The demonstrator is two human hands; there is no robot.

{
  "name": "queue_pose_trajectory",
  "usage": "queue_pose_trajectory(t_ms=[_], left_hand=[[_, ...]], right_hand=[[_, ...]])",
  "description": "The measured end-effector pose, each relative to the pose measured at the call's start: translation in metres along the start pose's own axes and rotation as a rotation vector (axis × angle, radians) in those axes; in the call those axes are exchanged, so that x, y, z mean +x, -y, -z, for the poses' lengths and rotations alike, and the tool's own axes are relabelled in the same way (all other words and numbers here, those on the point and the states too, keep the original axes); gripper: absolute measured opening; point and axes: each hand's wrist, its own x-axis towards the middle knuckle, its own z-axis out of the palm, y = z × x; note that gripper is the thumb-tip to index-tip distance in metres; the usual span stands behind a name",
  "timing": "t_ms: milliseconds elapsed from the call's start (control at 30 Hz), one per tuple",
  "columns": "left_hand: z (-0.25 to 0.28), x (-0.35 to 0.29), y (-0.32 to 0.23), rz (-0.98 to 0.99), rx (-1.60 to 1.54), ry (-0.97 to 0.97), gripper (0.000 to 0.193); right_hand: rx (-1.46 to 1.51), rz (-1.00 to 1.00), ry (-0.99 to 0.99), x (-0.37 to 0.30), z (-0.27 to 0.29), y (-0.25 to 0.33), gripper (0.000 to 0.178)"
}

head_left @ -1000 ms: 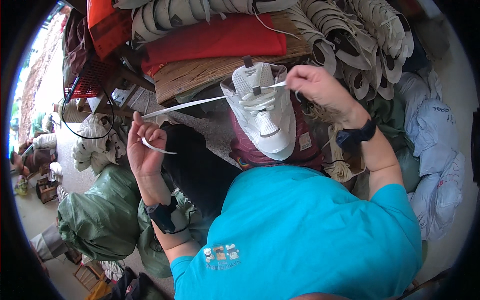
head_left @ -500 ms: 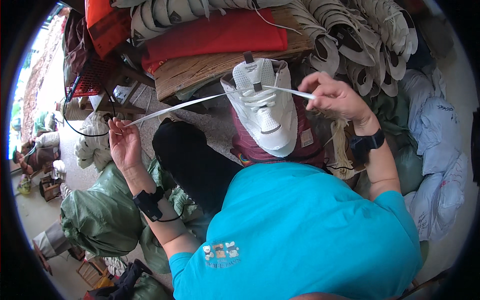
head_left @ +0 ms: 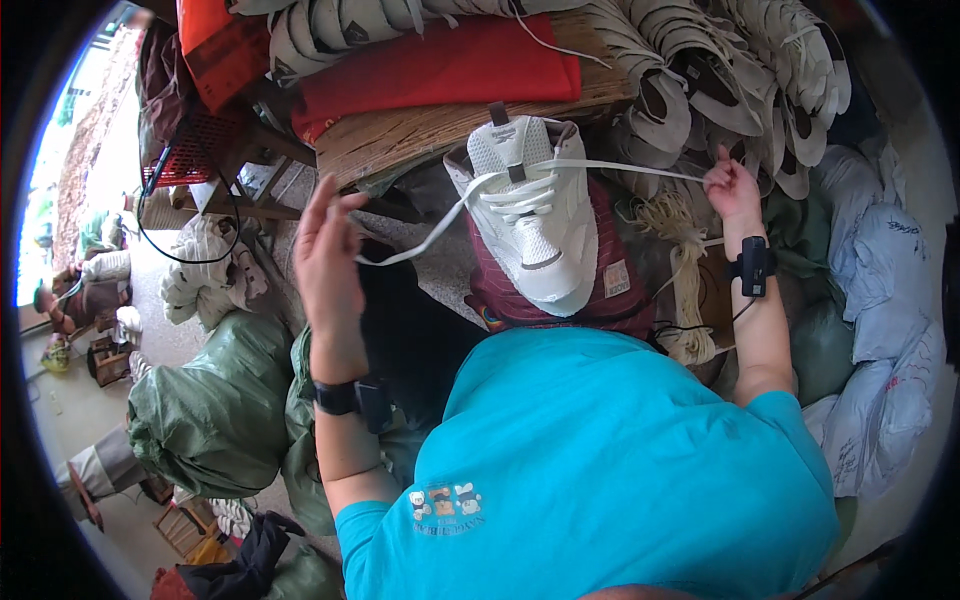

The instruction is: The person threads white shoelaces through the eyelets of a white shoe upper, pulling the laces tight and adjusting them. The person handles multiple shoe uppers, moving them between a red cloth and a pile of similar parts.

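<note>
A white shoe upper (head_left: pixel 548 255), toe toward me, rests over a maroon cloth-covered support (head_left: pixel 625 230) in front of my body. Its white shoelace (head_left: pixel 620 167) crosses the lower rows and runs out to both sides. To the right, my right hand (head_left: pixel 735 188) pinches one end and draws it nearly straight. On the other side, my left hand (head_left: pixel 328 255) is raised with fingers stretched out. The slack left half of the lace sags toward its palm edge and passes out of sight behind it.
Stacked pale shoe uppers (head_left: pixel 690 85) fill the back right beside a wooden bench (head_left: pixel 400 140) bearing red cloth (head_left: pixel 440 78). A bundle of cream laces (head_left: pixel 688 290) hangs near my right forearm. Green sacks (head_left: pixel 215 410) stand at left, white sacks (head_left: pixel 885 290) at right.
My left hand has come inward and upward, its fingers straightening, and the left lace has gone from taut to slack. My right hand has moved outward, pulling its lace end farther right.
</note>
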Motion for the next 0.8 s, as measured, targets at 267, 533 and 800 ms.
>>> queue_pose_trajectory(t_ms=[267,533,800], left_hand=[[-0.070,-0.014,0.035,0.085,-0.046,0.209,0.023],[-0.076,-0.019,0.032,0.178,0.099,0.234,0.017],[-0.074,-0.014,0.040,0.215,0.170,0.289,0.018]], right_hand=[[-0.835,0.079,0.171,-0.064,-0.071,-0.075,0.046],[-1.151,0.266,0.544,-0.107,-0.163,-0.150,0.018],[-1.318,0.143,0.642,-0.116,-0.179,-0.149,0.010]])
